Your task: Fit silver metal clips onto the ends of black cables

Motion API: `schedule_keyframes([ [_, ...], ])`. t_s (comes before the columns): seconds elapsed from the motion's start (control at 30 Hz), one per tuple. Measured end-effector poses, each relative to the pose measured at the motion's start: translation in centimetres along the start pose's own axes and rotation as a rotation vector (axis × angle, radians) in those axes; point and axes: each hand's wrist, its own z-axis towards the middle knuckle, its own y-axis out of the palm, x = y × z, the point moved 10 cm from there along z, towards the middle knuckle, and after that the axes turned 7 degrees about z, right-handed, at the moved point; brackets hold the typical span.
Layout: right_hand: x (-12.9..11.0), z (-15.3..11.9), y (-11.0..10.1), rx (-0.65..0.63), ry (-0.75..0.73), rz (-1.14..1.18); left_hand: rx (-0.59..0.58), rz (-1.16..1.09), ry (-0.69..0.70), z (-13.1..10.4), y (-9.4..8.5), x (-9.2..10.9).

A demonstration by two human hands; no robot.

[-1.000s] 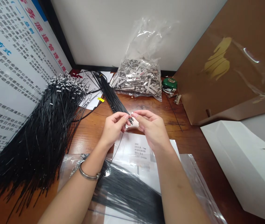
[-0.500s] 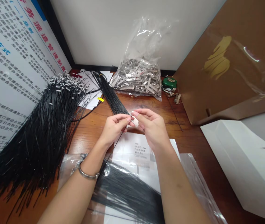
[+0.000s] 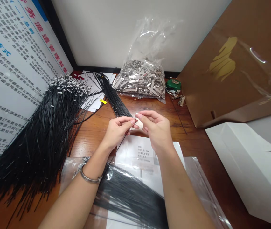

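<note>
My left hand [image 3: 116, 131] is closed in a pinch on a thin black wire [image 3: 120, 144], which trails down toward my wrist. Fingertip to fingertip with it, my right hand [image 3: 158, 129] pinches the wire's end, where a small dark bit shows; its exact shape is too small to make out. Just beyond my fingers lies a tied bundle of black wires [image 3: 116, 101]. Under my forearms is a clear plastic bag [image 3: 195, 178] with more black wires [image 3: 130, 187] inside, over a printed white sheet [image 3: 135, 143].
A big heap of black wires with white ends [image 3: 40, 136] leans at the left by a printed board [image 3: 11, 57]. Behind stands a clear bag of metal strips [image 3: 142, 79], beside a green tape measure [image 3: 173, 84]. A brown box [image 3: 221, 95] and a white box [image 3: 242, 159] flank the right.
Both hands keep almost the same place. My right fingertips have shifted slightly at the wire's end, and the dark end shows a little more between them.
</note>
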Motion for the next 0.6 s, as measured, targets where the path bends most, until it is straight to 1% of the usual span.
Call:
schedule_keyframes([
  [0.13,-0.13,-0.11,0.18,-0.012,-0.001,-0.010,-0.002,0.016,0.009,-0.04,-0.03,0.09],
  [0.27,-0.22,-0.06,-0.07,0.006,-0.015,-0.016,-0.001,0.026,0.008,-0.02,-0.08,-0.01],
  [0.43,-0.15,0.17,-0.15,-0.001,-0.062,-0.101,0.002,0.020,0.016,-0.02,0.02,0.07],
  [0.5,0.05,0.20,-0.12,-0.008,-0.049,-0.099,-0.001,0.014,0.015,-0.09,0.07,0.14],
  [0.6,0.49,0.18,-0.23,-0.001,0.016,-0.025,-0.017,0.007,0.007,-0.20,0.13,0.16],
])
